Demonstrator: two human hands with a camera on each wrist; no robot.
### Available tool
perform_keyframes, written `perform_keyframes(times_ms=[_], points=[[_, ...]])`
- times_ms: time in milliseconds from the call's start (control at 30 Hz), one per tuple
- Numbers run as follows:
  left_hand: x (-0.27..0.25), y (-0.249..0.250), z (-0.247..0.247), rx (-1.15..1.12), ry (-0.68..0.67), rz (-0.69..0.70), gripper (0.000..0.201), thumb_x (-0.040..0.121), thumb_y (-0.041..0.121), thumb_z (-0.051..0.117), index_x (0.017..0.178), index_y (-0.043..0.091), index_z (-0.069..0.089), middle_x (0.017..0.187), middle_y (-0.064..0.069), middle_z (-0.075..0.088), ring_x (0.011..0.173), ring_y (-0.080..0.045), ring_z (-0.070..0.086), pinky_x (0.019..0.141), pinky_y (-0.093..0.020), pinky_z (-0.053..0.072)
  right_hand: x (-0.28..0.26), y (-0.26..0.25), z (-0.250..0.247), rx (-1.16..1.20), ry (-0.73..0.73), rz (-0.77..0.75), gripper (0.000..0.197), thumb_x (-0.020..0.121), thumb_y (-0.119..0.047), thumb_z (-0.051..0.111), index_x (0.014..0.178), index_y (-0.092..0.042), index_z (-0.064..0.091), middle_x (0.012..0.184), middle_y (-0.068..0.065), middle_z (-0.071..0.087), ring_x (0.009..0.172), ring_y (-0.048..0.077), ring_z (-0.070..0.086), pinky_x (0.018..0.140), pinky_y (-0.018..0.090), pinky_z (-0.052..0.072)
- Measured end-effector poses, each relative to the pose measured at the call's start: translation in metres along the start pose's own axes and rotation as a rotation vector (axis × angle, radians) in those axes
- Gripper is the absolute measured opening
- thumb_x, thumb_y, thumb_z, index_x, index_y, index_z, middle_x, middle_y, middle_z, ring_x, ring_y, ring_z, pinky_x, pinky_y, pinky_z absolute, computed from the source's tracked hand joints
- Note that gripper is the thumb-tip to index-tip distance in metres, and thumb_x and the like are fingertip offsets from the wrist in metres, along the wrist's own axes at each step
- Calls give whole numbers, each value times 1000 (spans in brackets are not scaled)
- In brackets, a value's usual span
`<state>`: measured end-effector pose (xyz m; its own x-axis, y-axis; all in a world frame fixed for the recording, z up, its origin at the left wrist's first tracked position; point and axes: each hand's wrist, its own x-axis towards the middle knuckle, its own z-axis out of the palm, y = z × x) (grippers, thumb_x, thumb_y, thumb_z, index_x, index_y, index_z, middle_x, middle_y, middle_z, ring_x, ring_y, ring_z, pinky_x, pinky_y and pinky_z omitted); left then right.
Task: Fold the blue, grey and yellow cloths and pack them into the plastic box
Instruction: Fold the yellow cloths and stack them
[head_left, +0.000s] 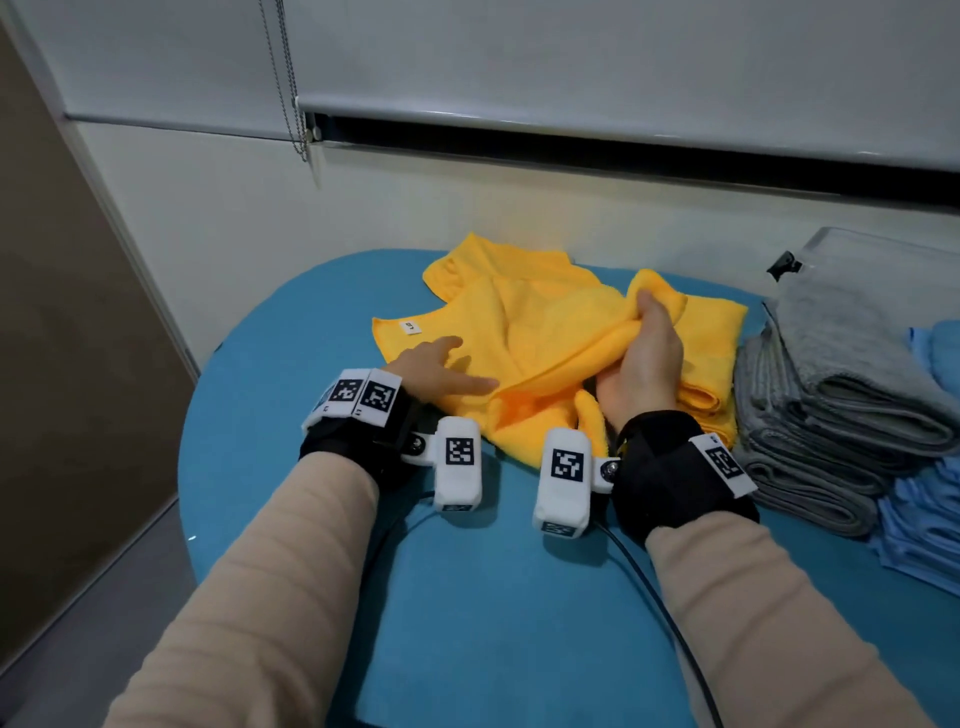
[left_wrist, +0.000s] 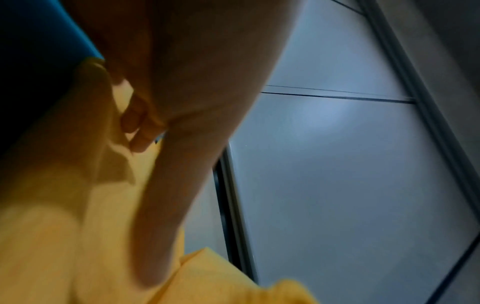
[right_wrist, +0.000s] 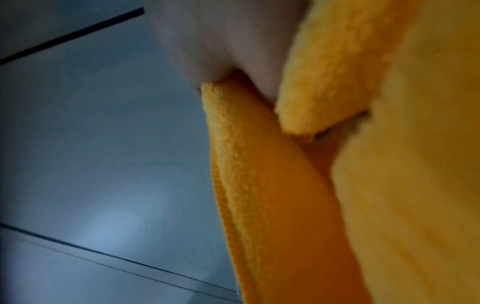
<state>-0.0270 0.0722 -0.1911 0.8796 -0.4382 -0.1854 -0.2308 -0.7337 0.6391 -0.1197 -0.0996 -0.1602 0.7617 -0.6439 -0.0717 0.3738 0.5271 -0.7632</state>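
Crumpled yellow cloths (head_left: 524, 322) lie on the blue table (head_left: 467, 597) in the head view. My right hand (head_left: 647, 338) grips a raised fold of the top yellow cloth (right_wrist: 259, 174), fingers curled round it. To its left, my left hand (head_left: 447, 369) rests on the same cloth with index finger and thumb straight; the left wrist view shows its fingertips (left_wrist: 137, 129) against the yellow fabric (left_wrist: 64, 226). Folded grey cloths (head_left: 831, 405) are stacked at the right, with blue cloths (head_left: 924, 519) beyond them. A clear plastic box rim (head_left: 852, 239) with a black latch shows behind the grey pile.
A white wall and a window with a lowered blind (head_left: 571, 57) and bead chain (head_left: 291, 104) stand just behind the table. Black cables (head_left: 654, 587) run from the wrist cameras across the near table. The table's left edge drops to the floor (head_left: 78, 623).
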Motion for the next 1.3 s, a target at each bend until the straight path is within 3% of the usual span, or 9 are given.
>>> perform_keyframes(times_ms=[100, 367, 500, 667, 800, 967, 1133, 1233, 1300], points=[[4, -6, -5, 139, -41, -59, 88, 77, 38, 74, 148, 28, 23, 155, 1, 22, 140, -24, 27, 110, -37, 28, -2, -11, -4, 83, 76, -41, 17, 96, -29, 50, 92, -16, 61, 91, 6, 68, 82, 20, 65, 77, 35, 54], [9, -43, -33, 150, 517, -418, 46, 87, 25, 57, 130, 16, 45, 147, -16, 29, 134, -36, 27, 110, -48, 27, 5, -22, -18, 177, 204, -110, 43, 92, -42, 55, 127, -17, 55, 116, 8, 65, 98, 23, 65, 69, 32, 54], [3, -42, -36, 91, 309, -376, 47, 77, 56, 64, 75, 12, 49, 98, -13, 60, 91, -32, 57, 81, -36, 44, 3, -21, -16, 155, 208, -78, 43, 94, -43, 52, 129, -19, 53, 112, 5, 64, 94, 21, 64, 64, 29, 52], [3, -29, -29, -349, 333, -175, 49, 86, 42, 59, 115, 2, 55, 119, -18, 59, 107, -35, 58, 92, -41, 47, 3, -18, -15, 128, 240, -63, 43, 96, -42, 49, 133, -20, 49, 115, 3, 60, 86, 16, 61, 60, 28, 49], [2, -23, -30, -947, 289, -188, 43, 93, 42, 50, 114, 4, 53, 110, -19, 63, 99, -36, 63, 88, -56, 50, 7, -19, -18, 143, 271, -72, 49, 95, -45, 48, 137, -21, 44, 132, 5, 55, 102, 21, 59, 77, 32, 49], [-12, -26, -32, -1467, -71, 54, 32, 81, 39, 65, 94, 11, 54, 70, -6, 64, 69, -21, 64, 63, -33, 57, 4, -21, -17, 183, 261, -52, 48, 99, -42, 42, 140, -18, 40, 138, 7, 50, 112, 25, 54, 90, 35, 43], [-10, -20, -26, -1318, 42, 337, 57, 71, -1, 64, 120, 23, 46, 113, 7, 61, 104, -14, 60, 67, -32, 53, 0, -22, -15, 206, 248, -58, 46, 99, -42, 41, 139, -20, 42, 138, 7, 51, 105, 23, 55, 92, 35, 43], [0, -22, -23, -924, -29, 176, 112, 71, -13, 67, 149, 35, 1, 155, 3, 23, 141, -19, 26, 92, -39, 43, -1, -23, -18, 188, 256, -24, 47, 98, -45, 41, 139, -22, 41, 141, 4, 48, 120, 23, 51, 96, 34, 40], [3, -25, -25, -700, 79, 50, 117, 73, -14, 67, 148, 38, -7, 148, -5, 36, 135, -25, 37, 103, -48, 40, 0, -25, -19, 186, 266, -16, 47, 98, -45, 41, 139, -22, 42, 141, 4, 47, 120, 22, 50, 97, 33, 39]])
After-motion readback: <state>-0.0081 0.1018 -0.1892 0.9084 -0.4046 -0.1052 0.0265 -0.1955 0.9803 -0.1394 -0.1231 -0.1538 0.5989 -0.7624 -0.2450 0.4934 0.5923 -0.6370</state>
